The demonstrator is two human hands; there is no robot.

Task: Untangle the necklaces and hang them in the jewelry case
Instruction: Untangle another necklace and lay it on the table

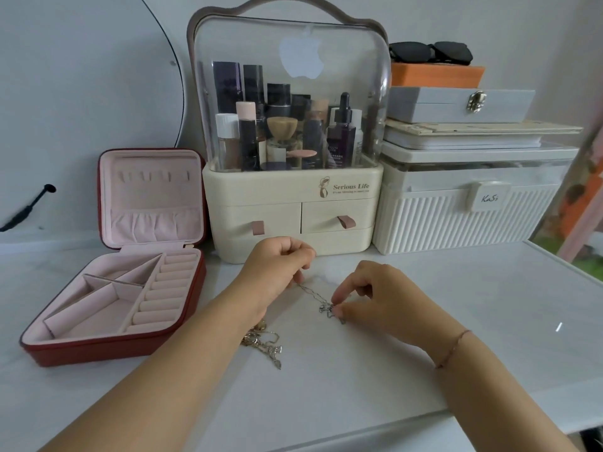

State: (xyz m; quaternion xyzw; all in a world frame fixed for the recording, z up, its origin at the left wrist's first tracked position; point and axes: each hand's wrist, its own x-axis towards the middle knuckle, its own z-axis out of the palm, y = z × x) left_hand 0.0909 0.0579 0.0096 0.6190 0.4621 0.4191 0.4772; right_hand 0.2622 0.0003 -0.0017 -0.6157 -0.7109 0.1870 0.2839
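The left hand [277, 265] is closed, and its fingertips pinch one end of a thin silver chain necklace [315, 295] just above the white marble-like tabletop [489, 305]. The right hand [375, 295] pinches the same chain at the other end, thumb and index finger pressed together on a small knot of links and a clasp. Between the two grips the chain runs in a short slanted line, lower at the right. Below the left wrist, near the forearm, lies a tangled heap of gold and silver necklaces [264, 342] on the table, partly hidden by that wrist. To the left of the left hand, well apart, stands the open red jewelry case with pink lining [124, 256]; its lid is upright and I see no chain on its hooks. Behind both hands stands a cream cosmetic organizer with a clear dome cover and two drawers [290, 207], just beyond the left knuckles. A white ribbed storage box [463, 216] stands behind the right hand. On the right wrist is a thin red string bracelet [453, 349].
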